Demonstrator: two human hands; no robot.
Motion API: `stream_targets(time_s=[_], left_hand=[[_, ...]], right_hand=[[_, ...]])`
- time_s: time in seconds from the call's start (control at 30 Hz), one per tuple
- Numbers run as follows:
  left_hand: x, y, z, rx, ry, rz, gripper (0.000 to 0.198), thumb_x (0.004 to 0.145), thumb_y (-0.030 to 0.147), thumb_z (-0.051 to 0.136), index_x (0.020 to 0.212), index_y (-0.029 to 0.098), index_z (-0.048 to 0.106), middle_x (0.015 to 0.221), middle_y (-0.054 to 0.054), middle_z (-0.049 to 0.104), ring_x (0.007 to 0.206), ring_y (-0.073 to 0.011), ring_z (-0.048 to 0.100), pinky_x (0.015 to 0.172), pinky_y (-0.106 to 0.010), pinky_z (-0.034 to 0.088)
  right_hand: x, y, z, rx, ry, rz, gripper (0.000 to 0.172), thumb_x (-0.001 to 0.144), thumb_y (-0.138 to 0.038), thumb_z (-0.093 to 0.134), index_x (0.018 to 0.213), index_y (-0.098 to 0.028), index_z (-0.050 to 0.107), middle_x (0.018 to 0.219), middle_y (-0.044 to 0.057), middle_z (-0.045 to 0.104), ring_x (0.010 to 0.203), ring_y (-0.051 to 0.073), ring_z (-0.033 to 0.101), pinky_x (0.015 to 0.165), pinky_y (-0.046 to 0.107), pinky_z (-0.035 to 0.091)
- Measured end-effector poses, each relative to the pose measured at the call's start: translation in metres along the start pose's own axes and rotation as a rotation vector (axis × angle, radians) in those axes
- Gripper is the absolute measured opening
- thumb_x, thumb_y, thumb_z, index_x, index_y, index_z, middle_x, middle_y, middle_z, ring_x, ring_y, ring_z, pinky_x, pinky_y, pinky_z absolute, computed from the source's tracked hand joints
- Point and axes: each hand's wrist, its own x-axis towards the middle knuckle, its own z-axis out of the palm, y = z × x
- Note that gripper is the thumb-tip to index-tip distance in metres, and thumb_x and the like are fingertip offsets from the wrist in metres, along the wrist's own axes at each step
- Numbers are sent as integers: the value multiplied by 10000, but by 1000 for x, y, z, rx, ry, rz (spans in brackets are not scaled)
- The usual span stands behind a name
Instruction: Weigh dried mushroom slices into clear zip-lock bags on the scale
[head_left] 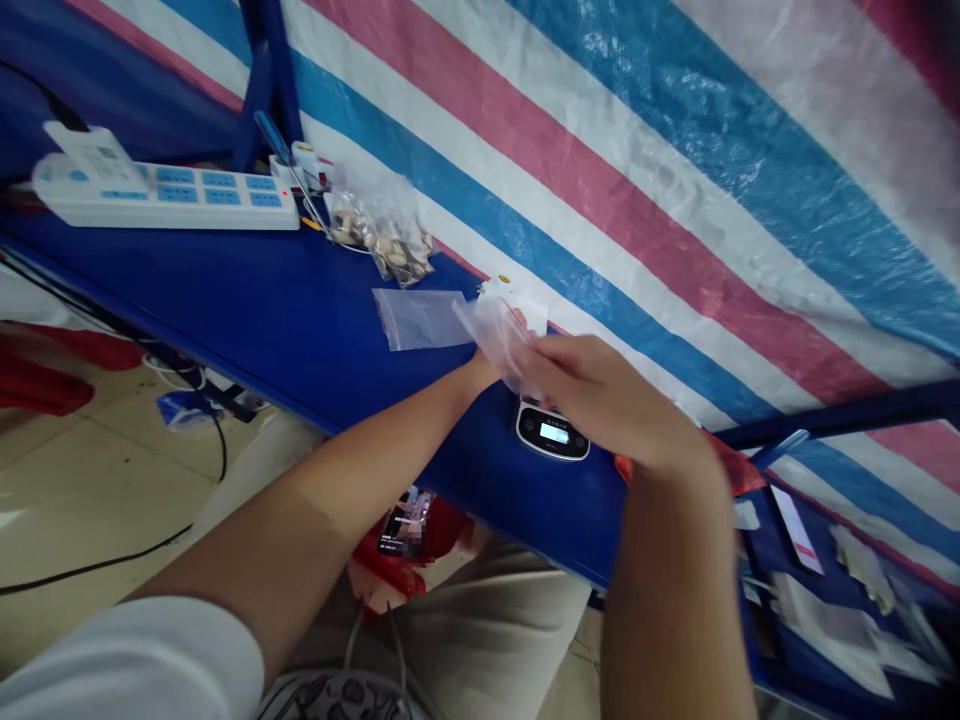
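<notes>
A clear plastic bag (pixel 495 335), blurred by motion, is held up over the table by both hands. My right hand (pixel 600 385) has its fingers closed on the bag's near right side. My left hand (pixel 489 368) reaches in behind the bag, which hides most of it; a fingertip shows at the upper edge, seemingly gripping the plastic. Just below the hands sits a small digital scale (pixel 553 432) with a lit display, its platform largely covered by the hands. Left of them, another flat clear bag (pixel 424 320) lies on the blue table (pixel 225 290).
Bags of small tan pieces (pixel 386 240) stand by the striped sheet (pixel 600 200). A screwdriver (pixel 289 165) leans near a white power strip (pixel 202 195). A phone (pixel 405 522) lies in my lap on red material. At right are another phone (pixel 796 530) and plastic bags (pixel 832 620).
</notes>
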Motion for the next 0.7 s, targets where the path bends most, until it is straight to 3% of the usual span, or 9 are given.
stream_targets(time_s=[0.07,0.1,0.17,0.27,0.33,0.43,0.53,0.63,0.7], left_hand=[[-2,11,-6,-175,-9,48,149,874,270,544,797,230,423,756,3,523,734,-141,506,689,-300,411],[-5,20,-10,-306,-92,73,130,904,321,520,841,221,466,793,-11,562,740,-139,533,695,-297,435],[-18,41,-16,-555,-458,91,276,915,465,529,962,196,570,903,-64,643,817,-166,612,731,-315,491],[-49,71,-15,-541,-1128,16,539,751,528,750,1139,164,662,1080,-116,685,1038,-261,661,845,-366,536],[-68,81,-5,-484,-1351,-21,745,641,485,853,1276,163,635,1186,-111,665,1157,-297,630,925,-381,530],[-89,79,16,-559,-1577,-86,984,632,503,853,1477,171,472,1261,-115,628,1213,-316,613,999,-438,510],[-105,67,34,-745,-1722,-195,1000,673,537,798,1525,194,401,1202,-116,645,1121,-327,661,952,-507,532],[-119,59,38,-819,-1698,-268,932,686,449,812,1504,233,423,1122,-83,662,1017,-291,687,918,-503,548],[-125,55,33,-826,-1647,-315,913,690,406,824,1494,254,422,1076,-58,663,949,-264,692,906,-500,555]], right_hand=[[-40,5,-20,101,-105,48,410,993,-461,524,671,-211,563,645,-25,474,605,126,443,548,251,346],[-57,10,-26,149,-117,87,412,979,-484,553,673,-208,578,658,-21,480,606,125,439,537,249,342],[-85,23,-29,221,-145,177,437,945,-516,605,640,-204,576,652,-21,475,589,119,427,509,245,326],[-109,42,-23,295,-190,252,473,911,-536,651,580,-207,578,574,-34,432,532,111,383,467,245,285],[-118,52,-18,316,-189,256,468,909,-535,657,570,-217,611,548,-32,458,517,118,406,470,250,313],[-127,58,-15,344,-206,294,462,938,-552,610,621,-224,677,604,2,597,569,152,532,533,267,408],[-136,57,-12,427,-257,359,480,978,-565,535,703,-211,708,648,21,665,559,152,573,518,257,415],[-146,52,1,486,-210,363,398,981,-524,552,806,-213,727,702,21,687,532,151,572,485,257,427],[-157,47,19,434,25,366,308,960,-494,593,900,-231,740,724,24,691,576,184,610,518,283,481]])
